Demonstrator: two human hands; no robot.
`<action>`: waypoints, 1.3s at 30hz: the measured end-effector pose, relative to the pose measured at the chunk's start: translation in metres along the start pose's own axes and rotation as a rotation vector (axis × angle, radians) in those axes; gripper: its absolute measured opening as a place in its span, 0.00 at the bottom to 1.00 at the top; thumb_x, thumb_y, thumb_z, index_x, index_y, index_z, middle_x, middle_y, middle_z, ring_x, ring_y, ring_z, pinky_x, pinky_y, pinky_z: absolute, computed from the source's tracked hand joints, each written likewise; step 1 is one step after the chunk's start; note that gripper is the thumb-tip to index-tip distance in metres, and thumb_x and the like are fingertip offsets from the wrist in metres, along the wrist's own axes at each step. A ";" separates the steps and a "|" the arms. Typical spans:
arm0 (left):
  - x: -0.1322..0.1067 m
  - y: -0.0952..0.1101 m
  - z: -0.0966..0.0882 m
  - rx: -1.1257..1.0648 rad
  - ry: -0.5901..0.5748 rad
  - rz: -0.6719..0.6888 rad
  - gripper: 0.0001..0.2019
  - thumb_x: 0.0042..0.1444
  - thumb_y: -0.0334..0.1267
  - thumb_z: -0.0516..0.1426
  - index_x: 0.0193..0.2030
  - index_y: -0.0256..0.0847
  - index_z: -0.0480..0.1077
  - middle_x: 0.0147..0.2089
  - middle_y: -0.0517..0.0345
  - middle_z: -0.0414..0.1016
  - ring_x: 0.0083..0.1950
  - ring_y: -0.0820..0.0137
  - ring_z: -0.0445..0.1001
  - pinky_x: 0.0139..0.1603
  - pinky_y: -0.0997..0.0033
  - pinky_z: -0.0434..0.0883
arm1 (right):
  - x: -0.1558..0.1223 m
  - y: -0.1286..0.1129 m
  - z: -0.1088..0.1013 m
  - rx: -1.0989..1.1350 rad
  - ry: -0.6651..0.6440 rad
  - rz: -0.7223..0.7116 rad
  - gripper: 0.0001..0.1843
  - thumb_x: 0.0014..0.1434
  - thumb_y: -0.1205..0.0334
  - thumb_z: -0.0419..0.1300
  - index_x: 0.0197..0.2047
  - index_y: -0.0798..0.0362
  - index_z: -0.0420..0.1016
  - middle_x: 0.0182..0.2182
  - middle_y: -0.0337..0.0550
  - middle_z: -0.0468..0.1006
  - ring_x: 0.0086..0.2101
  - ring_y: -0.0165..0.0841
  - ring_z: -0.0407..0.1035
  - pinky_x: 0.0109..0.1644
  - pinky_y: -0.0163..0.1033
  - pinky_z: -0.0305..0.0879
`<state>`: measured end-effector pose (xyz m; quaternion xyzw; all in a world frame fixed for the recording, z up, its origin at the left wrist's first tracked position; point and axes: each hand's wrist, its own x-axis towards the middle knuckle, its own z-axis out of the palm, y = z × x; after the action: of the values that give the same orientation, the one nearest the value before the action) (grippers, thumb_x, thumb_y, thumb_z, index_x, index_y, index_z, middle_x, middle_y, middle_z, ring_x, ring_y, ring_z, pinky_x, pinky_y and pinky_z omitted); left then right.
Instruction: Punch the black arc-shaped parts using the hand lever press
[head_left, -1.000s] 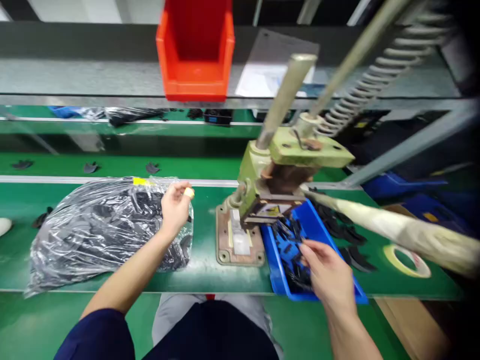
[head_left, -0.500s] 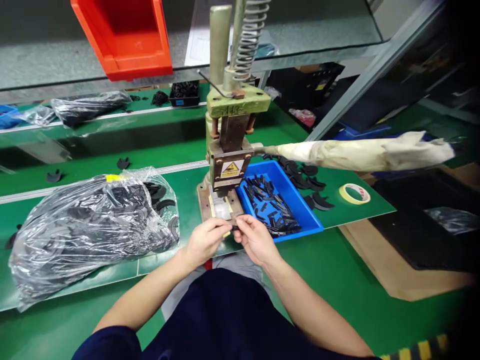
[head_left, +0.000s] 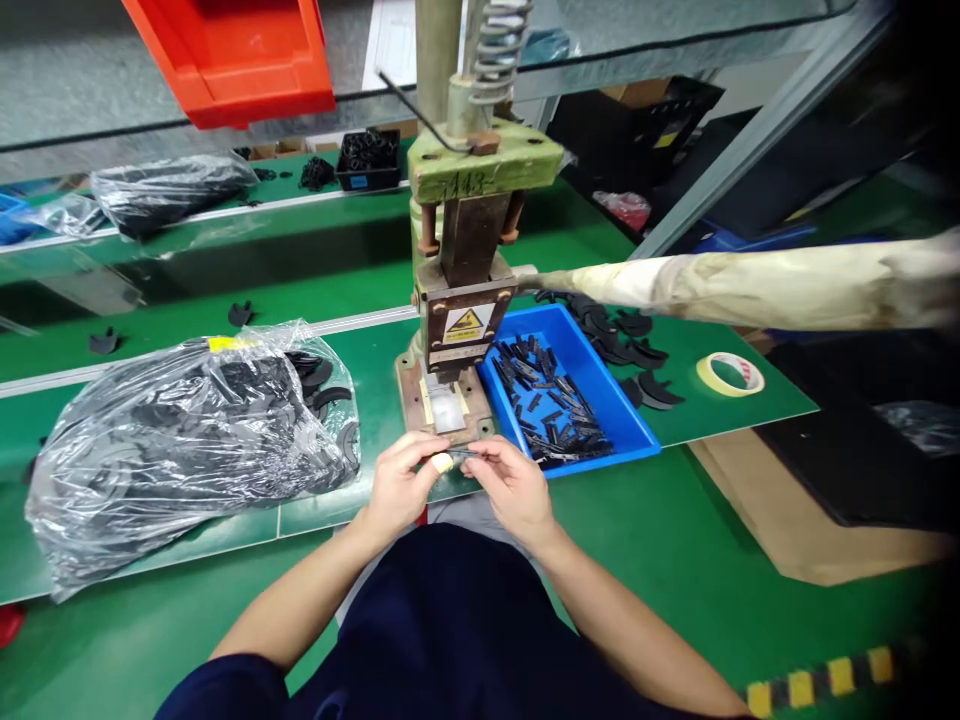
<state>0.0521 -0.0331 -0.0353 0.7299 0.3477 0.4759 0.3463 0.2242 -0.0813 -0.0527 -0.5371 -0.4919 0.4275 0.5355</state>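
Between my two hands is a thin black strip-like part (head_left: 459, 452), pinched at its left end by my left hand (head_left: 405, 482) and at its right end by my right hand (head_left: 514, 488). Yellow tape or a cover shows on my left thumb. Both hands are just in front of the base plate of a green hand press (head_left: 486, 165), at the table's front edge. A pale metal fixture (head_left: 448, 408) lies on that base under the ram. Right of the press, a blue tray (head_left: 646, 440) holds many small black parts (head_left: 551, 395).
A clear plastic bag (head_left: 195, 460) of dark curved parts lies on the left. The press's wrapped lever (head_left: 720, 280) juts out to the right. Loose black curved pieces (head_left: 600, 330) and a tape roll (head_left: 730, 374) lie beyond the tray. An orange bin (head_left: 247, 100) sits on the shelf above.
The view has tilted and come closer to the press. My hands have drawn slightly apart, and the black strip now shows stretched level between them.
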 end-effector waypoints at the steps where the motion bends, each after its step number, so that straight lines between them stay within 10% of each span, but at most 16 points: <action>1: -0.001 0.000 0.000 -0.001 0.000 0.005 0.06 0.61 0.33 0.61 0.43 0.40 0.79 0.40 0.53 0.80 0.42 0.71 0.79 0.43 0.71 0.77 | -0.001 0.002 0.000 -0.015 0.004 -0.004 0.09 0.59 0.54 0.62 0.42 0.47 0.77 0.37 0.41 0.78 0.33 0.30 0.74 0.39 0.38 0.75; 14: 0.009 -0.015 -0.011 0.142 -0.122 0.209 0.07 0.63 0.28 0.56 0.45 0.39 0.74 0.43 0.52 0.79 0.46 0.70 0.78 0.48 0.70 0.76 | 0.010 0.005 -0.002 -0.102 -0.027 0.052 0.14 0.59 0.50 0.61 0.43 0.48 0.78 0.38 0.43 0.79 0.35 0.32 0.76 0.41 0.39 0.75; 27: 0.064 -0.095 -0.006 0.551 -0.165 0.084 0.11 0.66 0.33 0.50 0.42 0.38 0.75 0.42 0.49 0.77 0.46 0.65 0.76 0.49 0.64 0.74 | 0.017 -0.015 -0.047 -0.171 -0.140 0.059 0.13 0.61 0.50 0.59 0.44 0.47 0.79 0.39 0.44 0.81 0.38 0.34 0.76 0.44 0.41 0.75; 39: 0.078 -0.094 -0.015 0.535 -0.324 0.170 0.14 0.67 0.40 0.52 0.46 0.37 0.78 0.48 0.46 0.75 0.51 0.62 0.73 0.52 0.61 0.73 | 0.049 -0.043 -0.083 -0.134 0.105 -0.115 0.13 0.60 0.53 0.61 0.46 0.47 0.78 0.39 0.43 0.81 0.37 0.32 0.76 0.43 0.41 0.76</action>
<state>0.0455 0.0840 -0.0740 0.8876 0.3386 0.2727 0.1522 0.3102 -0.0485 -0.0016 -0.5643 -0.5205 0.3335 0.5471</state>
